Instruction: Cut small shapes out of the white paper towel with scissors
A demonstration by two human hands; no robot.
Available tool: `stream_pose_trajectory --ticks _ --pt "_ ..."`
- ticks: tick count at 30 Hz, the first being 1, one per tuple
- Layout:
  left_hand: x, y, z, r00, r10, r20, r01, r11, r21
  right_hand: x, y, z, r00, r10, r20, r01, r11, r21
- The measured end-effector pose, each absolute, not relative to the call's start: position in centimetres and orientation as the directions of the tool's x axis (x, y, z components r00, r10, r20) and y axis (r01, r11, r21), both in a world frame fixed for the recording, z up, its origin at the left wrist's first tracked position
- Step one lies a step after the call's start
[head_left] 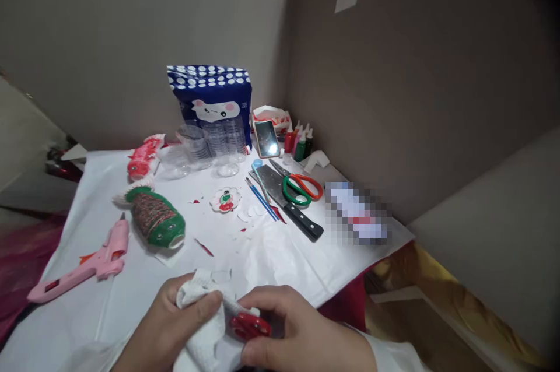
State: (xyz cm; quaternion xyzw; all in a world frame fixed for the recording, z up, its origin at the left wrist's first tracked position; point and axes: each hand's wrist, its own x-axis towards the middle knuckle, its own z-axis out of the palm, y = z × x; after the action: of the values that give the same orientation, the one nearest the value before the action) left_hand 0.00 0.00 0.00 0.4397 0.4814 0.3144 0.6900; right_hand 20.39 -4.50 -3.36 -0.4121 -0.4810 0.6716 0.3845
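Observation:
At the bottom of the head view my left hand [168, 328] pinches a crumpled white tissue [203, 325] between thumb and fingers. My right hand [301, 334] curls round a small red object [249, 325], which the tissue touches. Both hands hover over the near edge of a table covered in white paper [271, 255]. A small clear piece [221, 276] lies just beyond my fingers.
A pink glue gun [83, 264] and a green painted bottle fish [155, 217] lie left, a red fish [142, 159] behind. Clear cups [210, 144], a blue dotted pack [210, 98], a palette [225, 200], brushes [261, 198], a cleaver [286, 200], scissors [301, 186], paint bottles [300, 141] and a phone [266, 139] stand further back.

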Motion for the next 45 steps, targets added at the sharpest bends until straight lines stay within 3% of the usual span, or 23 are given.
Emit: stream_pose_trajectory --ticks 3,6,9,15,24,28,33,37,40,42,45 --pt "-0.1 0.2 -0.1 0.354 0.849 -0.392 -0.022 0.426 0.904 20.6 -3.9 -3.4 -0.406 0.899 -0.164 -0.224 -0.272 -0.936" --pt "-0.2 0.2 -0.2 0.358 0.847 -0.393 -0.039 0.434 0.900 20.6 -3.2 -3.7 -0.455 0.858 -0.239 -0.340 -0.415 -0.844" --pt "0.0 0.0 0.0 0.332 0.848 -0.414 -0.046 0.453 0.890 20.3 -2.8 -4.0 -0.557 0.784 -0.275 -0.350 -0.522 -0.778" --pt "0.4 -0.2 1.0 0.203 0.886 -0.416 -0.105 0.442 0.891 20.1 -2.6 -3.7 -0.451 0.874 -0.180 -0.458 -0.400 -0.794" --pt "-0.1 -0.3 1.4 0.306 0.849 -0.430 -0.067 0.470 0.880 19.6 -2.8 -4.1 -0.671 0.682 -0.290 -0.303 -0.609 -0.733" --pt "0.2 -0.3 2.0 0.281 0.863 -0.420 -0.041 0.448 0.893 18.9 -3.1 -4.4 -0.620 0.718 -0.315 -0.323 -0.600 -0.732" --pt "0.0 -0.2 2.1 0.258 0.888 -0.381 0.002 0.393 0.919 18.8 -3.4 -4.1 -0.593 0.708 -0.384 -0.234 -0.607 -0.759" --pt "-0.4 0.0 2.1 0.260 0.896 -0.361 0.049 0.361 0.931 18.6 -3.6 -4.0 -0.573 0.778 -0.258 -0.271 -0.476 -0.837" --pt "-0.7 0.4 2.1 0.382 0.851 -0.361 0.035 0.377 0.926 18.9 -3.6 -4.0 -0.457 0.875 -0.156 -0.280 -0.309 -0.909" --pt "-0.7 0.7 2.0 0.430 0.821 -0.374 0.027 0.403 0.915 19.4 -3.5 -3.5 -0.360 0.928 -0.097 -0.209 -0.181 -0.961" --pt "-0.2 1.0 2.1 0.365 0.825 -0.431 0.079 0.434 0.897 20.4 -3.2 -2.2 -0.243 0.970 0.018 0.049 0.031 -0.998"
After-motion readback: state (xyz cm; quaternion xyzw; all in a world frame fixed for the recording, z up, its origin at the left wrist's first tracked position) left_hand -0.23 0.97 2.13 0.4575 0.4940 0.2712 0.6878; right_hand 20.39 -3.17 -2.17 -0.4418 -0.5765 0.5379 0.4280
